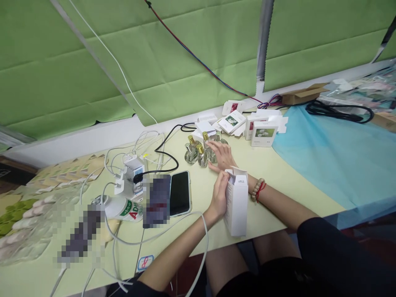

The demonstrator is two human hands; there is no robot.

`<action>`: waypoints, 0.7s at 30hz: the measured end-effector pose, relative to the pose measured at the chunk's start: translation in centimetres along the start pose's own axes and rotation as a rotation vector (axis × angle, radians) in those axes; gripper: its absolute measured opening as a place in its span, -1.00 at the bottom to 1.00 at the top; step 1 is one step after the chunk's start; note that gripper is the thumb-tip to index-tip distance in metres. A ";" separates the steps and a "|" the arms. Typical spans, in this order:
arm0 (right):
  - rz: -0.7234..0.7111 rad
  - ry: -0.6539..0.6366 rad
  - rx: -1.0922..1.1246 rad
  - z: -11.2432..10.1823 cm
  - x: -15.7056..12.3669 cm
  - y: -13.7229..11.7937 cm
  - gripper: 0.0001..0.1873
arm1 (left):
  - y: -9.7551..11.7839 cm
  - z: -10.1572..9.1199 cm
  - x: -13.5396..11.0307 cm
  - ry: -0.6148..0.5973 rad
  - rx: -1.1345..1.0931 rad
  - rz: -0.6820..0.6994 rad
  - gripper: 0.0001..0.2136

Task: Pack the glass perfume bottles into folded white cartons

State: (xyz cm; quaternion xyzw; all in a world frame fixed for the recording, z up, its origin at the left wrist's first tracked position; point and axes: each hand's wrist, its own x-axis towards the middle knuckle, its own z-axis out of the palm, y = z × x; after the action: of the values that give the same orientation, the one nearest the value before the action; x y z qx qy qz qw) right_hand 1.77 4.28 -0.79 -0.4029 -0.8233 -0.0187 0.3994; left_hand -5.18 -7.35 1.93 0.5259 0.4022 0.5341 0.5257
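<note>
Green sheeting (pixel 198 53) is hanging behind everything, and the pale yellow tabletop (pixel 293 177) is stretching out below it. A translucent blue sheet (pixel 324 152) is covering part of the right side. At the near edge of the tabletop, a tall white box (pixel 237 214) is standing upright between the person's forearms, its top flaps sticking up; whether its base is resting on the surface is hard to tell. The left hand (pixel 220 196) is holding this box near its upper left edge, the fingers pinching the card wall by the opening. Beyond it, the right hand (pixel 224 156) is reaching across to the glass bottles, its fingers curving and spreading apart; whether they are touching any glass is unclear. To the left, a white bottle (pixel 123 208) with green and red print is lying on its side, and a dark-screened phone (pixel 180 193) is lying nearer the box. Small flat cartons (pixel 264 134), some printed with flower pictures, are crowding near the wall. In front of them the round glass bottles (pixel 202 159) are standing clustered, wearing gold and silvery caps. A beaded bracelet (pixel 257 190) is circling the right wrist.
</note>
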 end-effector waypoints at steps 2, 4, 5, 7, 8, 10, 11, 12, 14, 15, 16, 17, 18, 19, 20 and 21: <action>-0.087 -0.045 -0.015 -0.2 0.1 -0.4 -0.25 | 0.0 -0.1 0.1 0.008 0.007 0.011 -0.69; -0.133 -0.087 -0.024 -0.3 0.1 -0.8 -0.30 | 0.0 -0.1 0.3 0.019 0.005 0.020 -0.69; -0.141 -0.107 -0.026 -0.3 0.1 -0.9 -0.31 | 0.0 -0.1 0.4 0.029 -0.002 0.022 -0.69; -0.143 -0.140 -0.025 -0.4 0.1 -1.0 -0.30 | -0.1 -0.2 0.6 0.052 -0.025 0.013 -0.69; -0.138 -0.150 -0.021 -0.5 0.1 -1.1 -0.28 | -0.2 -0.2 0.7 0.063 -0.036 0.008 -0.69; -0.124 -0.161 -0.008 -0.6 0.2 -1.0 -0.25 | -0.3 -0.2 0.8 0.078 -0.047 0.000 -0.70; -0.117 -0.160 0.001 -0.7 0.2 -1.0 -0.25 | -0.3 -0.2 0.8 0.081 -0.048 0.000 -0.71; -0.114 -0.156 0.012 -0.8 0.2 -0.9 -0.25 | -0.3 -0.3 0.9 0.080 -0.048 0.002 -0.72; -0.113 -0.148 0.029 -0.8 0.2 -0.9 -0.27 | -0.4 -0.3 0.9 0.077 -0.048 0.004 -0.73; -0.115 -0.147 0.033 -0.8 0.2 -0.9 -0.28 | -0.4 -0.3 0.9 0.077 -0.050 0.004 -0.73; -0.113 -0.144 0.033 -0.8 0.2 -0.9 -0.30 | -0.4 -0.3 0.9 0.077 -0.053 0.005 -0.74; -0.112 -0.144 0.032 -0.7 0.2 -0.9 -0.31 | -0.4 -0.4 0.9 0.077 -0.056 0.004 -0.74; -0.110 -0.142 0.031 -0.7 0.2 -0.9 -0.32 | -0.5 -0.4 0.9 0.079 -0.057 0.003 -0.74; -0.108 -0.139 0.028 -0.6 0.2 -0.8 -0.34 | -0.5 -0.4 0.9 0.082 -0.056 0.004 -0.73; -0.106 -0.136 0.025 -0.5 0.2 -0.8 -0.34 | -0.6 -0.4 0.9 0.085 -0.053 0.004 -0.73; -0.103 -0.132 0.023 -0.4 0.2 -0.7 -0.35 | -0.6 -0.4 0.9 0.087 -0.050 0.002 -0.73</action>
State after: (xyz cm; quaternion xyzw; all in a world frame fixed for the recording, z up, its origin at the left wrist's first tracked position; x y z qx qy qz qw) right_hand 1.49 3.79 -0.14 -0.3559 -0.8676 -0.0034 0.3474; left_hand -5.41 -6.36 1.42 0.4895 0.4107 0.5669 0.5199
